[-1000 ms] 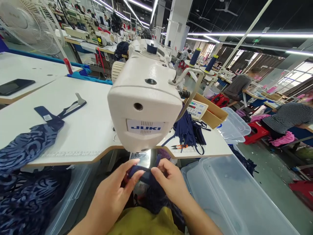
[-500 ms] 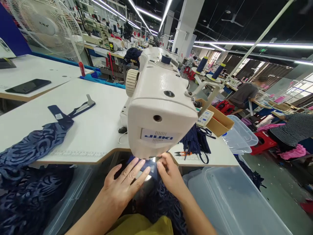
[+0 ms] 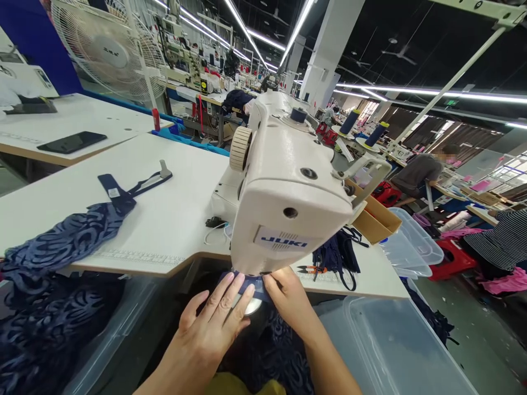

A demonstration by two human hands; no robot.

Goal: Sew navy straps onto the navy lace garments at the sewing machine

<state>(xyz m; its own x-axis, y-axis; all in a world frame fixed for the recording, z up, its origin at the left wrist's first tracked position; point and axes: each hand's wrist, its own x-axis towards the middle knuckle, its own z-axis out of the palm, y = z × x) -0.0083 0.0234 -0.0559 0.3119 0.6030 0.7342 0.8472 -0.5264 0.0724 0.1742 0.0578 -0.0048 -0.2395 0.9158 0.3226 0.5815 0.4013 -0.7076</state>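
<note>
A white JUKI sewing machine (image 3: 294,203) stands in front of me, its head hiding the needle area. My left hand (image 3: 212,321) lies flat with fingers stretched out, fingertips pressing a navy fabric piece (image 3: 257,288) below the head. On the other side, my right hand (image 3: 288,299) is closed, thumb and curled fingers gripping the same fabric's right edge; some fingertips are hidden beneath the machine. Patterned navy cloth (image 3: 282,340) hangs down between my forearms towards my lap. A pale round machine part (image 3: 252,307) shows just under the fabric.
On the white table (image 3: 181,203) a patterned navy garment (image 3: 78,230) with a strap drapes over the left edge. Orange-handled snips (image 3: 313,269) and navy straps (image 3: 337,255) lie right, near a cardboard box (image 3: 376,216). A clear plastic bin (image 3: 391,340) stands below. A phone (image 3: 72,142) lies left.
The view has tilted and shifted, so the machine appears farther right and lower. My right hand's fingers have drawn lower and closer in on the fabric; my left hand stays flat.
</note>
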